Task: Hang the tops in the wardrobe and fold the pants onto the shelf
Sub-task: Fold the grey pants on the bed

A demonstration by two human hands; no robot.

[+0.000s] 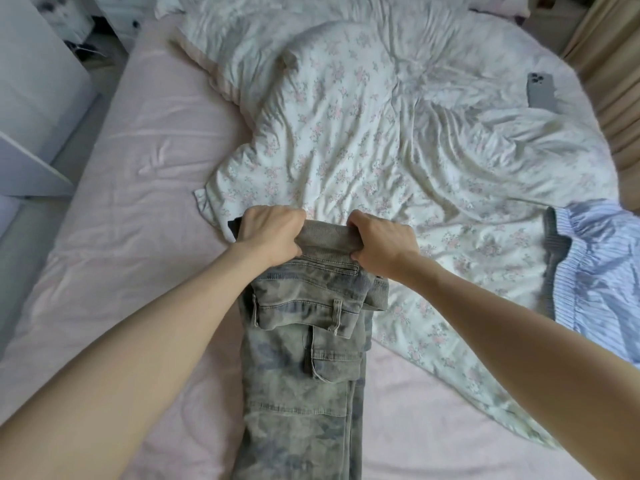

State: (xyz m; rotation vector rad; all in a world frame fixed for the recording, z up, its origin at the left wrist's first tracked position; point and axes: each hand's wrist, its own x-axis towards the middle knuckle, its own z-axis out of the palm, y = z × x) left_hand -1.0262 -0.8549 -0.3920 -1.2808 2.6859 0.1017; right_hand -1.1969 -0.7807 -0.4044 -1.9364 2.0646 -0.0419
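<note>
1. Head view: we look down on our two bare forearms reaching out over a bed [114,188] covered with a pink sheet.
2. Our left hand [272,233] and right hand [381,245] each curl around the folded far end of the grey camouflage cargo pants [304,368], fingers tucked under the fold and thumbs on our side of it.
3. These pants run lengthwise from that fold down to the bottom edge of the picture, lying on the sheet, with a side pocket flap facing up.
4. No container shows; a wardrobe or shelf is not something we can make out.
5. Beyond our hands a crumpled white floral duvet [398,126] covers most of the mattress.
6. A grey phone [542,90] lies camera-side up on the duvet, far right.
7. A blue-and-white striped garment [595,265] rests at the right edge, well apart from the pants.
8. White furniture [38,81] stands to the left of the bed.
</note>
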